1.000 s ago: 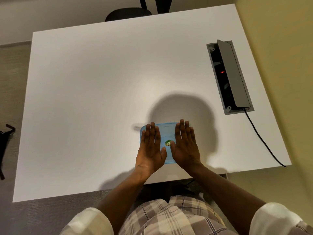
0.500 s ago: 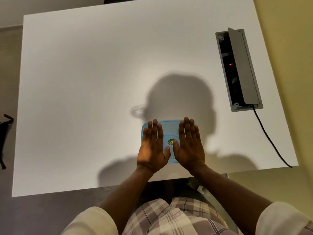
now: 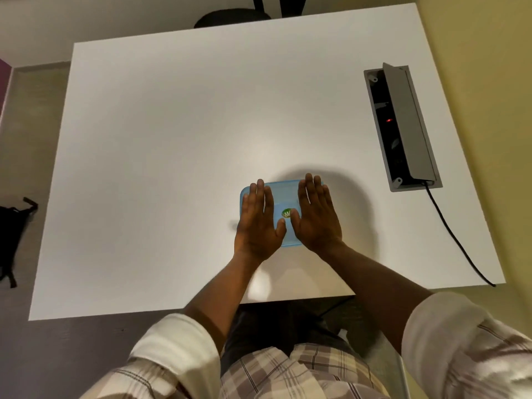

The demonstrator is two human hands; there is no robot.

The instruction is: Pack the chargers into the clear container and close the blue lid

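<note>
A blue lid with a small green round sticker lies flat on top of the container near the table's front edge. The clear container under it and any chargers inside are hidden by the lid and my hands. My left hand rests palm down on the left half of the lid, fingers straight and together. My right hand lies palm down on the right half in the same way. Neither hand grips anything.
The white table holds a grey cable box with its flap raised at the right, a black cable running from it off the front right corner. A black chair stands behind the table. A black bag lies on the floor at left.
Both hands stay flat on the lid in the same pose. Only the head camera has shifted, so the table sits differently in view.
</note>
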